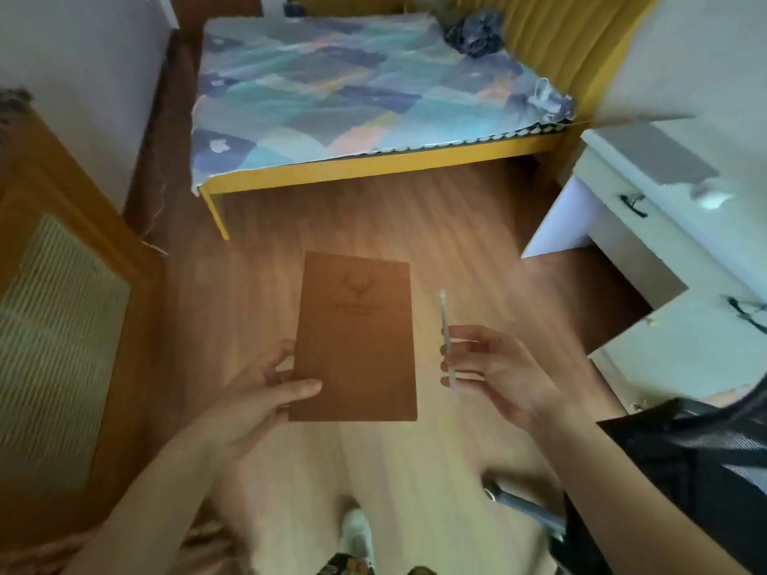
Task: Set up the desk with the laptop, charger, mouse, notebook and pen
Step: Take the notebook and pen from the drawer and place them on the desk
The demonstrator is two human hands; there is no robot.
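Standing over a wooden floor [436, 226], I hold a notebook and a pen.

My left hand [265, 402] has its grip clamped on the lower left edge of the brown notebook [355, 338]; my right hand [494, 369] pinches the upright white pen [446, 329] beside it. The white desk [672, 226] stands to my right.

Centre of the frame, the left hand [265, 398] grips a brown notebook [355, 338] by its lower left corner — thumb on the cover, a deer-head emblem near the top. Just right of it, apart, the right hand [494, 373] pinches a pale pen [447, 338] upright. Wooden floor [456, 226] beneath; a bed [352, 97] at upper centre, a white desk [672, 226] at the right edge — a laptop [655, 153] and mouse [712, 197] on it
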